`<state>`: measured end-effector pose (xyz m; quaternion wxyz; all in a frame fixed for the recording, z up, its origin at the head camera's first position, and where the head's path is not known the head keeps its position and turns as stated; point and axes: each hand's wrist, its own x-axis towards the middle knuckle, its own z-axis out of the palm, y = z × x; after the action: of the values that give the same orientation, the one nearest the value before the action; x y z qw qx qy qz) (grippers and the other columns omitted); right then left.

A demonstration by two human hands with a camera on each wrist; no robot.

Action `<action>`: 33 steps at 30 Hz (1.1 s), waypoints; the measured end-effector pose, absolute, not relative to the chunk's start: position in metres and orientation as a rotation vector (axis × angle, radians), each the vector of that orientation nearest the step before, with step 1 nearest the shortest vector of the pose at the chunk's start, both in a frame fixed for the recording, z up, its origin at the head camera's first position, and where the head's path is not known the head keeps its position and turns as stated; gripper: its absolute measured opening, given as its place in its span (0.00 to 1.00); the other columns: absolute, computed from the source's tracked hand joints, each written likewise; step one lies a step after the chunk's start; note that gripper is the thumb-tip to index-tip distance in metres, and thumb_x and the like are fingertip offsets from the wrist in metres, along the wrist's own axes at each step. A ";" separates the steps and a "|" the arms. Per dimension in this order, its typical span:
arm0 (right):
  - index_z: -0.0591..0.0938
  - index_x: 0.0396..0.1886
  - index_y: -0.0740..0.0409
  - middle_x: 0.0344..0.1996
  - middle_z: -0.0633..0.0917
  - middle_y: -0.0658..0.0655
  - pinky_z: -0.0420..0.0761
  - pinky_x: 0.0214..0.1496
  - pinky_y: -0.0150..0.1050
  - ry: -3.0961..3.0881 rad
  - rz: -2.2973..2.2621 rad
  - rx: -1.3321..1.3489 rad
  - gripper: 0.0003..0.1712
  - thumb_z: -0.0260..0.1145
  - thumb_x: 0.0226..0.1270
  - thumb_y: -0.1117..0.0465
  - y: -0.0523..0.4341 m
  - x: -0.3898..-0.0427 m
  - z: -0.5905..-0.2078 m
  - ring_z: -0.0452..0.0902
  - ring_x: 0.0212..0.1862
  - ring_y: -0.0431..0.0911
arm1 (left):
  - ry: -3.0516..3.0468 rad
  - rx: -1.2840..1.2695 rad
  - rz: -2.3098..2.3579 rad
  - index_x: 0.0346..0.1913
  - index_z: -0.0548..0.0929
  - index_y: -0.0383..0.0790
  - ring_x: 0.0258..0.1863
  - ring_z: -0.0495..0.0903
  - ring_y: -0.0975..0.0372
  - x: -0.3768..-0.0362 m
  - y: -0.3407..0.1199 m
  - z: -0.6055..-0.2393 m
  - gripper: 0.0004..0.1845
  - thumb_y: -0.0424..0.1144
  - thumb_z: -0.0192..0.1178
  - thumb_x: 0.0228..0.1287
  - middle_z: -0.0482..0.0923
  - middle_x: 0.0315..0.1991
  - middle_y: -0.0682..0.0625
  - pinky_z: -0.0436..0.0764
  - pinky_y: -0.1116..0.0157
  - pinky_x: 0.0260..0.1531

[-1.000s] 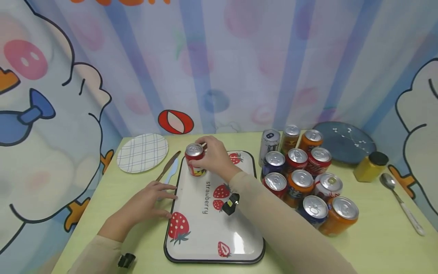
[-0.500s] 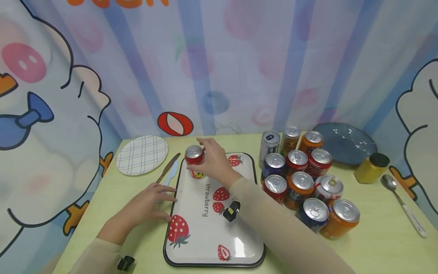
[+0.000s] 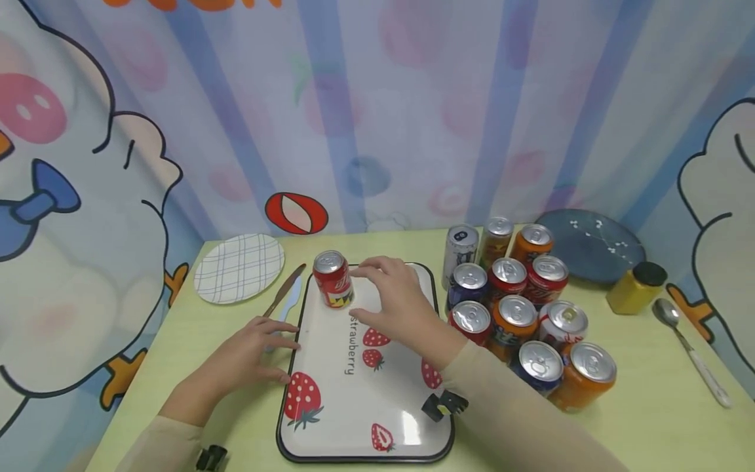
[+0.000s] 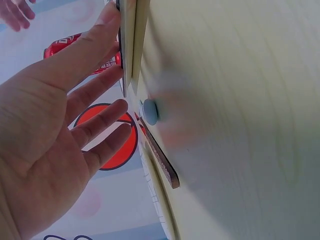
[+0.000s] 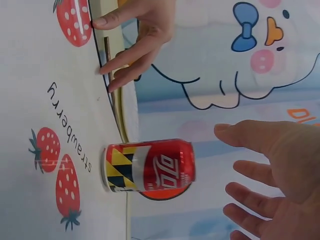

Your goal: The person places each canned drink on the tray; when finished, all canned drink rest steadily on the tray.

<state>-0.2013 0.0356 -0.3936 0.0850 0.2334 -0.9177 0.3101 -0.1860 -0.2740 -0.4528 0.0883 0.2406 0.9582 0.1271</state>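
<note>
Head view: right hand [image 3: 396, 298], fingers spread and holding nothing, hovers beside the red can [image 3: 333, 278] standing at the strawberry tray's [image 3: 330, 419] far-left corner. Left hand [image 3: 250, 351], flat, steadies the tray edge. Judged step: can placed; next calls for reaching the can cluster [image 3: 519, 308].

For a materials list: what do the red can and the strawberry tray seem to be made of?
Red can: likely thin aluminium, judging by its silvery lid with a pull tab and glossy printed wall. Strawberry tray: probably plastic or melamine, as it looks smooth, white and glossy with a glare patch, though enamelled metal is possible.
</note>
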 end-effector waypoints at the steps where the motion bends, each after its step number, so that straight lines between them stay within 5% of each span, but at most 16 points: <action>1: 0.82 0.65 0.50 0.67 0.78 0.54 0.61 0.79 0.60 -2.733 0.917 0.711 0.34 0.81 0.59 0.51 0.041 -0.197 -0.392 0.68 0.73 0.54 | 2.853 0.717 0.382 0.53 0.91 0.53 0.67 0.73 0.47 -0.186 -0.274 -0.453 0.29 0.55 0.83 0.44 0.80 0.65 0.50 0.78 0.43 0.66; 12: 0.85 0.58 0.49 0.63 0.81 0.56 0.66 0.71 0.66 -2.714 0.769 0.875 0.30 0.83 0.55 0.53 0.129 -0.162 -0.376 0.71 0.68 0.56 | 2.846 0.742 0.415 0.54 0.90 0.53 0.68 0.72 0.46 -0.183 -0.273 -0.456 0.30 0.56 0.81 0.45 0.80 0.66 0.49 0.76 0.42 0.67; 25: 0.86 0.54 0.44 0.56 0.83 0.44 0.85 0.58 0.53 -2.826 0.736 0.941 0.27 0.84 0.54 0.53 0.223 -0.135 -0.359 0.79 0.59 0.45 | 2.861 0.737 0.392 0.55 0.90 0.52 0.69 0.72 0.45 -0.184 -0.275 -0.455 0.31 0.55 0.82 0.45 0.79 0.66 0.49 0.74 0.41 0.69; 33: 0.85 0.54 0.38 0.55 0.83 0.42 0.88 0.54 0.48 -2.956 0.694 0.923 0.28 0.84 0.52 0.47 0.264 -0.125 -0.364 0.81 0.56 0.43 | 2.866 0.742 0.384 0.54 0.90 0.52 0.68 0.72 0.45 -0.184 -0.276 -0.456 0.31 0.56 0.82 0.44 0.80 0.66 0.48 0.75 0.40 0.68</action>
<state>-0.1248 0.2636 -0.3640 -0.0160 0.2910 -0.9313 0.2188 -0.1838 -0.2757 -0.4561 0.0783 0.2479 0.9571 0.1281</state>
